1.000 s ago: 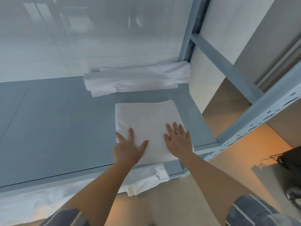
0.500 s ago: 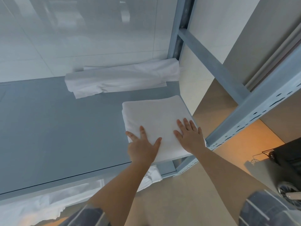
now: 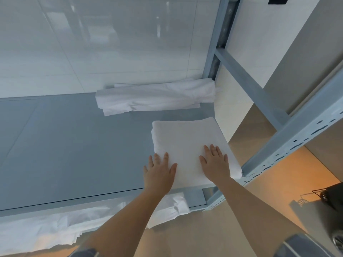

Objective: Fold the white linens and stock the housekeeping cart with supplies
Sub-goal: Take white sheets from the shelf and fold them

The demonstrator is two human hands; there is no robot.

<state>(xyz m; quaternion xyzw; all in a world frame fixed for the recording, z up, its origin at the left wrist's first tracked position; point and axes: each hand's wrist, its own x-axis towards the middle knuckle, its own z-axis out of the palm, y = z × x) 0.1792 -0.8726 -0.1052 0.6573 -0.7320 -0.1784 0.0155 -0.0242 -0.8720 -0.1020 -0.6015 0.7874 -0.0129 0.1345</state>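
A folded white towel lies square on the grey shelf, at its right front corner. My left hand rests flat on the towel's near left edge, fingers spread. Flat on the towel's near right part lies my right hand, fingers apart. Neither hand grips anything. A loosely folded white sheet lies at the back of the shelf against the tiled wall.
More white linen hangs out of the level below, under the shelf's front edge. A perforated grey upright of the rack stands right of the towel. A dark wheeled cart shows at the far right on the tan floor.
Both hands have slid the towel to the right, up to the shelf's right front corner. The view has shifted with it.
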